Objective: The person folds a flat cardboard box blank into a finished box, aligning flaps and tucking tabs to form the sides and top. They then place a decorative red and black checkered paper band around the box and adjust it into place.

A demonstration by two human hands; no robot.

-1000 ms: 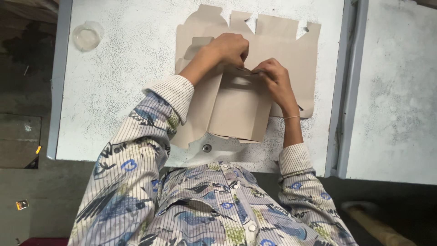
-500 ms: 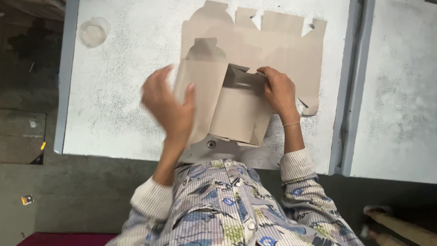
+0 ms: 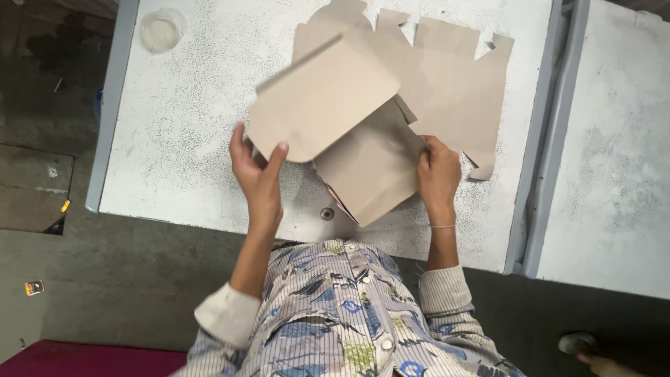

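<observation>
Cardboard, plain brown and half folded into a box (image 3: 349,132), sits tilted above the near middle of a speckled white table (image 3: 174,139), and both of the person's hands are on it. The left hand (image 3: 257,174) grasps the box at its lower left corner: the thumb lies over the rounded edge of the big top flap, while the fingers curl underneath it. The right hand (image 3: 438,178) clasps the box's right edge, fingers wrapped round the lower panel, a thin band on the wrist.

Beyond the box, farther from the person, a stack of flat die-cut cardboard blanks (image 3: 447,84) lies on the table, its notched tabs pointing away; the box overlaps its near-left part. Well to the left of the box, at the table's far corner, stands a small clear round container (image 3: 160,29). Just below the box a small round fitting (image 3: 326,213) is set in the tabletop. To the right of the box, past a grey metal rail, a second white table (image 3: 614,174) adjoins.
</observation>
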